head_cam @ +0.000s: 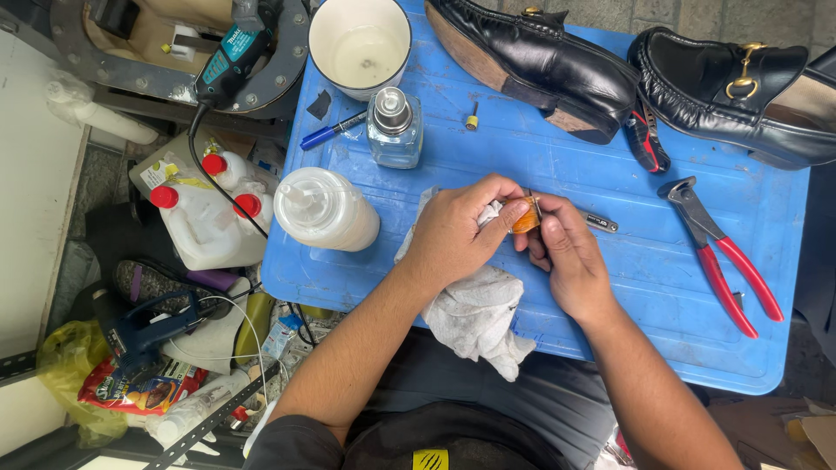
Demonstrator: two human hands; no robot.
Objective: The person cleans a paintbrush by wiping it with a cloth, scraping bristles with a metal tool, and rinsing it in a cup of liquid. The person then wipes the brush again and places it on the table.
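Observation:
My left hand [457, 231] holds a white cloth [475, 318] and presses it against a small orange object [525, 216]. My right hand [562, 257] grips that orange object from the right, with a thin metal tool shaft [601, 224] sticking out past the fingers. Both hands meet over the middle of a blue plastic lid [540, 165] that lies across my lap. The cloth hangs down over the lid's near edge.
On the lid: two black loafers [557, 61] [740, 87], red-handled pincers [723, 257], a glass pump bottle [394, 126], a white squeeze bottle [326, 209], a white cup [359, 43], a blue pen [331, 132]. Jugs [200, 222], a rotary tool [231, 52] and clutter lie left.

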